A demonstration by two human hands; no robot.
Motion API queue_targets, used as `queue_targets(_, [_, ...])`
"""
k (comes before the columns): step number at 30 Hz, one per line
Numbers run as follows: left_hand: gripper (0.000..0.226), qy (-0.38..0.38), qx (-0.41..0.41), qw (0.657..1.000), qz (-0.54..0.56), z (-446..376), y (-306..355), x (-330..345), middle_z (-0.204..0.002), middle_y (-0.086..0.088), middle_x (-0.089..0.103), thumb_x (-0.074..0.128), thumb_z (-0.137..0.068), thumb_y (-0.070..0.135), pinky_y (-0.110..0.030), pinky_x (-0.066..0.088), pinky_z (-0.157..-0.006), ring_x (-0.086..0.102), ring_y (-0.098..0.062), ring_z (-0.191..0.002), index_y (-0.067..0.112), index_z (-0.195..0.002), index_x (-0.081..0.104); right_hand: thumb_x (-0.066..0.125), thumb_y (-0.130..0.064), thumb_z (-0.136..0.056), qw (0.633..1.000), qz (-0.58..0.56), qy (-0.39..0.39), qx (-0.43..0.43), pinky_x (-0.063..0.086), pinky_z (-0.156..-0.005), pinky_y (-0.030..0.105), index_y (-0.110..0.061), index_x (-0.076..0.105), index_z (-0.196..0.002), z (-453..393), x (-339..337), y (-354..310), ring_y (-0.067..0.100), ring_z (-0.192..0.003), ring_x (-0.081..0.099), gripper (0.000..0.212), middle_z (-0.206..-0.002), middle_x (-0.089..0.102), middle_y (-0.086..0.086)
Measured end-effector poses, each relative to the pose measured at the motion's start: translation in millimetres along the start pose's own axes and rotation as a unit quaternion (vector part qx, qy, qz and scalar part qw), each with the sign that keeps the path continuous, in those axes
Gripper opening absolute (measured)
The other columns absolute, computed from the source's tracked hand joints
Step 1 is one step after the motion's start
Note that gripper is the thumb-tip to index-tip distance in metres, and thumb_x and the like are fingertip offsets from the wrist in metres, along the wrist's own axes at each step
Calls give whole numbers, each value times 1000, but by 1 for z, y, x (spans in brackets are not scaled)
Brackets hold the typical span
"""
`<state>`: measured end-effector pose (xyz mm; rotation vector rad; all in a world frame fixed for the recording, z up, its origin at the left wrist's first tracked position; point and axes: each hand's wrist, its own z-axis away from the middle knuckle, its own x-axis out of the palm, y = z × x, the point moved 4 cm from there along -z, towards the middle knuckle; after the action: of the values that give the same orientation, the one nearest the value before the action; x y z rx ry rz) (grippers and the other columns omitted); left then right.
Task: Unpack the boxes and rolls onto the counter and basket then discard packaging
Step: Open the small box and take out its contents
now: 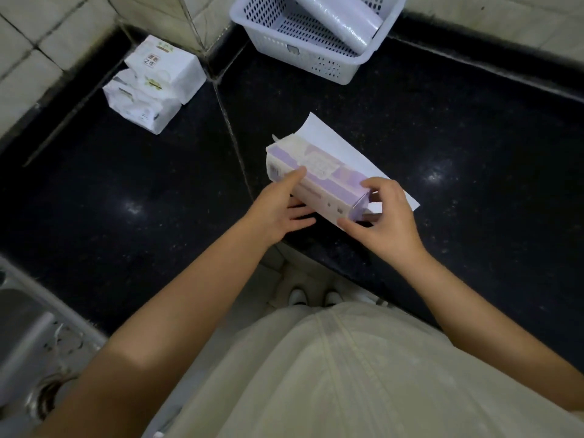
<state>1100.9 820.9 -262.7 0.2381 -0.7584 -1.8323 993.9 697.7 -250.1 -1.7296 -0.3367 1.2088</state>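
A: Which containers appear, and what do they hold?

B: A white perforated basket [319, 55] stands at the far edge of the black tabletop [442, 128], against the tiled wall. One plastic-wrapped roll [343, 18] lies tilted inside it, one end propped over the rim. A long purple-and-white box [319, 181] lies near the front edge of the tabletop, resting on a white sheet of paper [341, 150]. Its right end flap is open; its contents cannot be seen.

A: How are the hands placed?

B: The left hand [278, 213] steadies the box's left part, the thumb laid on the top face and the fingers [300, 216] extended along the near side, relaxed rather than curled. The right hand [382, 222] is at the open end, its curled fingers pinching the box corner and flap.

A: What else surrounds the work?

B: Two white tissue packs [155, 86], touching one another, sit in the far left corner, well apart from the box. A metal sink [28, 336] shows at lower left. The person's pale garment and white shoes fill the foreground.
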Motion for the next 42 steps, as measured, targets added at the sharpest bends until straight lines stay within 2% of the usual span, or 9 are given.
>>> queue_targets(3, [62,25,56,998,-9,-5,8,4,-136,-10,52,62,-88,22,-33,52,-68,57,-21,-102,20,-141,30,79,-1,-63,993,38,-57,-97,49,-76,27,7,51,-111,5,10,-3,22,-99,46,56,-109,49,26])
queue_targets(6, [76,76,160,974,-144,-12,20,-3,-140,-7,47,69,-82,14,-40,50,-89,50,-22,-121,23,-143,25,69,1,-74,981,45,-167,-88,45,-93,33,0,44,-127,5,13,13,19,-108,47,58,-120,53,19])
queue_targets(9, [90,102,317,840,-428,-12,33,-12,-142,-8,43,77,-73,18,-38,40,-102,42,-21,-128,20,-145,23,58,1,-84,990,-51,-129,33,45,-94,29,-6,45,-128,-6,2,24,17,-104,53,47,-111,58,8])
queue_targets(12, [87,88,373,703,-600,-13,28,-15,-138,-14,45,78,-72,21,-35,39,-100,44,-27,-124,9,-143,30,55,-12,-88,975,-166,-66,135,47,-93,34,-11,47,-127,-26,-9,24,16,-100,54,40,-111,57,8])
queue_targets(16, [79,26,404,621,-671,-10,11,-12,-133,-29,46,76,-73,6,-41,38,-98,46,-43,-116,-9,-138,33,61,-27,-84,963,-100,-177,177,48,-91,37,-18,40,-133,-43,-1,17,20,-96,57,54,-114,53,2])
queue_targets(21, [76,21,382,638,-668,-17,6,-17,-143,-23,37,72,-80,14,-33,28,-109,36,-34,-129,-5,-141,30,65,-19,-81,946,-118,-192,232,54,-68,25,-7,49,-124,-47,5,13,15,-76,60,48,-101,58,11])
queue_targets(30, [64,12,292,670,-682,-27,10,-23,-134,-16,42,75,-74,18,-33,37,-102,40,-27,-123,2,-127,43,58,-9,-77,963,-39,-161,214,55,-85,49,-5,60,-100,-37,3,2,29,-84,66,23,-97,70,18])
queue_targets(39, [66,-8,305,690,-656,-31,10,-31,-133,-14,43,75,-76,18,-23,33,-98,42,-23,-121,5,-132,42,38,3,-84,930,-206,-112,282,49,-39,12,-5,63,-81,-33,-10,26,5,-55,57,27,-73,55,5])
queue_targets(42, [70,0,303,698,-648,-31,14,-39,-134,-13,44,76,-75,20,-18,29,-93,42,-21,-121,7,-134,41,43,-4,-88,924,-210,-96,304,59,-70,30,-12,56,-107,-33,-17,31,23,-96,57,24,-103,59,8])
